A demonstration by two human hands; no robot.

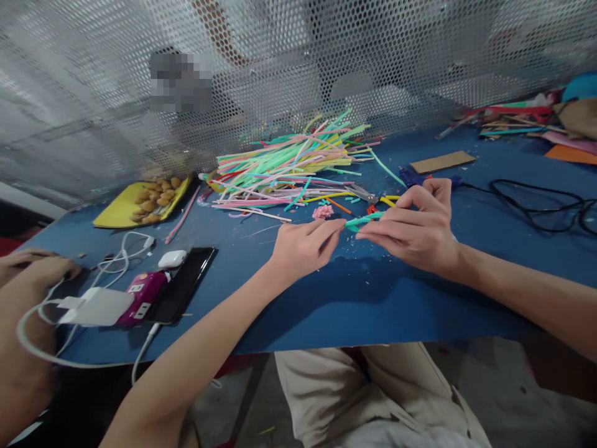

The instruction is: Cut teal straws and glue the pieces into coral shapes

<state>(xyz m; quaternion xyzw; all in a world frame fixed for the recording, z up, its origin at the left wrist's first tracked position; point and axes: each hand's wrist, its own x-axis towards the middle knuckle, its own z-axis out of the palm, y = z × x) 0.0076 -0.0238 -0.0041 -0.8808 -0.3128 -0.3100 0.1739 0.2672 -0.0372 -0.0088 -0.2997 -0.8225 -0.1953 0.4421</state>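
Nearside room, apparently pliers [370,197] beyond

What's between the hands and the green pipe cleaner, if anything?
Nothing that I can see. The left hand and right hand both pinch the green pipe cleaner in their fingers. The pliers and pink fuzzy cluster lie beyond on the blue table, not in between.

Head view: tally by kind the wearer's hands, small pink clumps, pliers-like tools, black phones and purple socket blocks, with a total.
Wearer's hands: 2, left hand and right hand, both holding green strands
Small pink clump: 1
Pliers-like tool: 1
Black phone: 1
Purple socket block: 1
Total: 6
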